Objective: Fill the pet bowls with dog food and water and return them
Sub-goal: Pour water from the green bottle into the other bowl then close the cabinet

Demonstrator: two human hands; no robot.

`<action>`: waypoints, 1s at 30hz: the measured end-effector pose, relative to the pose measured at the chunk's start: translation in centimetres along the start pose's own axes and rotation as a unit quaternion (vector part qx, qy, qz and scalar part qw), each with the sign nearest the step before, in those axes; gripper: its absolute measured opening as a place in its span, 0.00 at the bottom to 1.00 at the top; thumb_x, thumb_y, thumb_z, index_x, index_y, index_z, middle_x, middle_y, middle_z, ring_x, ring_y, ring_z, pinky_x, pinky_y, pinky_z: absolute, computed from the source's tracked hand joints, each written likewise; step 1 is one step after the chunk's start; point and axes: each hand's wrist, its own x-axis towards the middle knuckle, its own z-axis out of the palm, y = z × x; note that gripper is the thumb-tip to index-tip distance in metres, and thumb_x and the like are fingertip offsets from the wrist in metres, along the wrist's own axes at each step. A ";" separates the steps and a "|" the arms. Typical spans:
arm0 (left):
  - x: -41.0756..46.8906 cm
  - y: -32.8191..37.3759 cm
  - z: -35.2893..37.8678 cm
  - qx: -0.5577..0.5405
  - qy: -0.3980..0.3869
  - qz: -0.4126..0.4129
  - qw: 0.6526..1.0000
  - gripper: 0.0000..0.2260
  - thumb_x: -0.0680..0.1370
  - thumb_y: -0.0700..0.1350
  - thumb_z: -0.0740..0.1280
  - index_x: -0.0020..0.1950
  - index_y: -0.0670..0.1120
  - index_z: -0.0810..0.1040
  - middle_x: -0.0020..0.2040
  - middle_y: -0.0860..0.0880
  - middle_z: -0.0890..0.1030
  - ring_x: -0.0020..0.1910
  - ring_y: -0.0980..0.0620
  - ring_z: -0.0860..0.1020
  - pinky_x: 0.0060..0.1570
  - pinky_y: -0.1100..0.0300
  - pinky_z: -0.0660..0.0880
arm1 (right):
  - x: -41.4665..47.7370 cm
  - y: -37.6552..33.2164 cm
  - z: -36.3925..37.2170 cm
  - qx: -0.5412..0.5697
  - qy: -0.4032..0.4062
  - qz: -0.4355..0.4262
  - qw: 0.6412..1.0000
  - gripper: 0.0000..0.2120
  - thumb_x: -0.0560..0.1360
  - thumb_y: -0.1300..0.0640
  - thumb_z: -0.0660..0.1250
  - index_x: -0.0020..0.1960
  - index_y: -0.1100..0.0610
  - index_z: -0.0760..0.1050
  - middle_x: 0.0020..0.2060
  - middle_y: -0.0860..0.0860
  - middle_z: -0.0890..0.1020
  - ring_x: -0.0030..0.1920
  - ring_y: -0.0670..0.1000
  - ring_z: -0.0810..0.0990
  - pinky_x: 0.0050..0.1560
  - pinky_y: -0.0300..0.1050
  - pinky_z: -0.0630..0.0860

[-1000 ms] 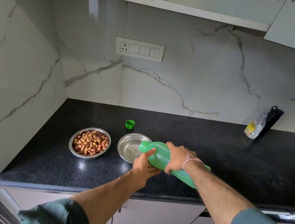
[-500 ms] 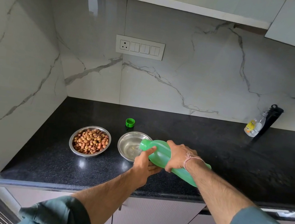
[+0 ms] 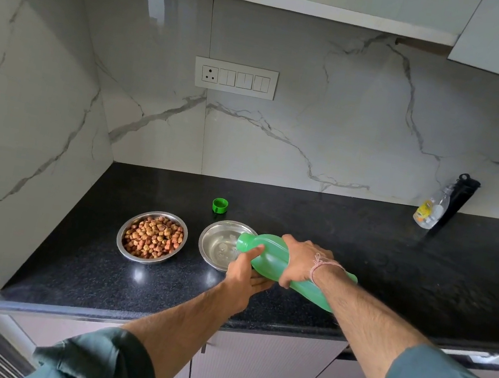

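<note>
the green bottle (image 3: 274, 248) lies almost level above the black counter (image 3: 365, 241), its long axis running from the base at the near right to the open mouth at the far left. the mouth points left over the right rim of the steel water bowl (image 3: 215, 244). the right hand (image 3: 302, 260) is wrapped over the bottle's body from above. the left hand (image 3: 243, 277) cups the neck from beneath, thumb on top. the bowl seems to hold a little water, though any stream is too faint to tell. the food bowl (image 3: 152, 237), full of kibble, sits just left of it. the green cap (image 3: 219, 205) rests behind them.
</note>
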 end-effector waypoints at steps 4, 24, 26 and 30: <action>0.3 0.0 -0.1 0.001 -0.002 -0.001 1.000 0.22 0.79 0.54 0.70 0.66 0.41 0.76 0.54 0.40 0.86 0.51 0.42 0.86 0.49 0.51 0.82 | 0.0 -0.1 -0.1 -0.002 0.002 0.002 1.000 0.51 0.59 0.47 0.79 0.76 0.45 0.57 0.63 0.54 0.77 0.60 0.60 0.79 0.61 0.58 0.75; 0.5 0.6 0.1 -0.003 0.006 -0.017 1.000 0.26 0.77 0.55 0.70 0.68 0.39 0.76 0.54 0.39 0.86 0.49 0.41 0.86 0.46 0.52 0.82 | 0.0 -0.4 -0.8 -0.007 0.001 -0.002 1.000 0.48 0.60 0.48 0.80 0.74 0.45 0.59 0.63 0.54 0.76 0.60 0.60 0.79 0.59 0.57 0.76; 0.6 0.7 0.1 -0.002 0.008 -0.015 1.000 0.26 0.77 0.56 0.70 0.68 0.39 0.76 0.53 0.39 0.86 0.49 0.41 0.86 0.48 0.51 0.82 | 0.0 -0.5 -0.9 -0.007 -0.001 -0.004 1.000 0.47 0.60 0.49 0.80 0.74 0.46 0.59 0.62 0.54 0.76 0.60 0.59 0.79 0.59 0.57 0.76; 0.7 0.8 0.0 -0.001 0.007 -0.013 1.000 0.26 0.77 0.56 0.70 0.68 0.39 0.76 0.53 0.39 0.86 0.51 0.40 0.86 0.53 0.49 0.82 | 0.0 -0.6 -1.1 -0.009 -0.001 -0.005 1.000 0.46 0.60 0.49 0.80 0.73 0.46 0.60 0.62 0.54 0.76 0.59 0.59 0.79 0.59 0.56 0.76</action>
